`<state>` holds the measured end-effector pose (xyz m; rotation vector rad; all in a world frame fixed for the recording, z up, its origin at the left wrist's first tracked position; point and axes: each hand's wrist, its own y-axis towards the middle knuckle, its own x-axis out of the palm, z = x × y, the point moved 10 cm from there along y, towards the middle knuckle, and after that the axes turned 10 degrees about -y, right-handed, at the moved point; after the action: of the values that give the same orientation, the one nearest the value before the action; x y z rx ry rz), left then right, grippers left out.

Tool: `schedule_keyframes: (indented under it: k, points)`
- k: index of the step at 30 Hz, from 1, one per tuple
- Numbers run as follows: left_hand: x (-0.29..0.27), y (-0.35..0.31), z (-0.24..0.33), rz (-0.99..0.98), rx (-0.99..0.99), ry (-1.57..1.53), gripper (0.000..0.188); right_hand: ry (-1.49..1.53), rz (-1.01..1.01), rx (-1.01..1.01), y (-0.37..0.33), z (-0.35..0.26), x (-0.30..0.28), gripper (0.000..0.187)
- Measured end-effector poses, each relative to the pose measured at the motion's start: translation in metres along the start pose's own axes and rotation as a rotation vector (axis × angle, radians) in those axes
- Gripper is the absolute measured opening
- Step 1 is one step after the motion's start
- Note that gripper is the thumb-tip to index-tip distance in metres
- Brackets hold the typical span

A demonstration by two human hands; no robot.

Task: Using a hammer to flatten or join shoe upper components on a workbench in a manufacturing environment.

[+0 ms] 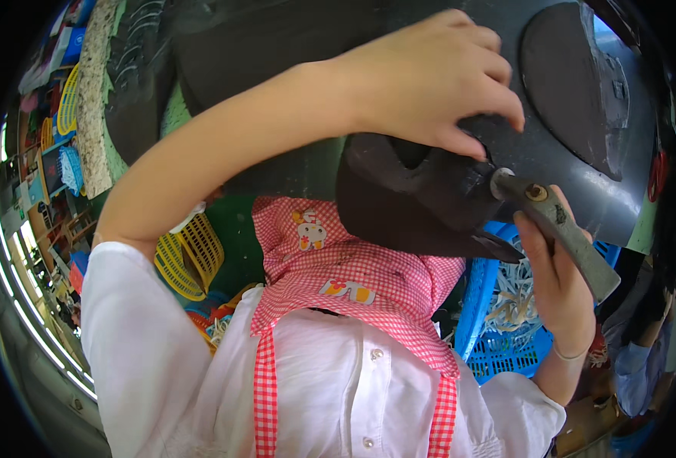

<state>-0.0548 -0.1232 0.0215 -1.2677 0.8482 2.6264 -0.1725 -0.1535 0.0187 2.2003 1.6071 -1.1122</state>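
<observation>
My right hand (555,267) grips a hammer (578,237). Its grey metal head shows, with the handle's end visible in the head; the rest of the handle is hidden. The round striking face rests at or very close to the edge of a black, folded sheet piece (406,198). That piece hangs partly over the near side of the worktable. From above, my left hand (456,84) reaches across with curled fingers. Its thumb is at the piece's edge, and some black material shows between thumb and forefinger.
A dark half-round piece (571,84) lies on the worktable (605,202) to the right. More dark sheets (238,53) lie at the far left. Below the table are a blue basket (471,313) with pale strips and a yellow basket (189,256). A red-checked apron (345,263) covers my lap.
</observation>
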Motion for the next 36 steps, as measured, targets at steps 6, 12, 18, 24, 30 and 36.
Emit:
schedule_keyframes:
  k: [6,12,18,24,30,36]
  points:
    - [-0.003,-0.009,0.005,0.018,-0.024,-0.125,0.01,0.076,0.173,-0.052,0.004,-0.002,-0.025,0.01]
    - [-0.001,-0.005,0.033,0.052,0.128,0.139,0.007,0.06,0.15,-0.068,0.019,0.0,-0.016,0.009]
    - [-0.017,-0.015,0.006,0.176,-0.181,-0.043,0.006,-0.168,0.13,-0.17,0.015,-0.024,-0.007,0.013]
    - [-0.004,-0.021,0.027,0.048,-0.029,0.216,0.011,-0.155,-0.069,-0.081,0.026,-0.018,-0.007,0.033]
    - [-0.015,-0.033,0.012,0.142,-0.227,0.03,0.008,-0.234,0.022,-0.219,0.029,-0.033,-0.006,0.026]
    - [-0.019,-0.042,0.004,0.084,-0.35,0.016,0.019,-0.345,-0.185,-0.256,0.034,-0.039,0.018,0.024]
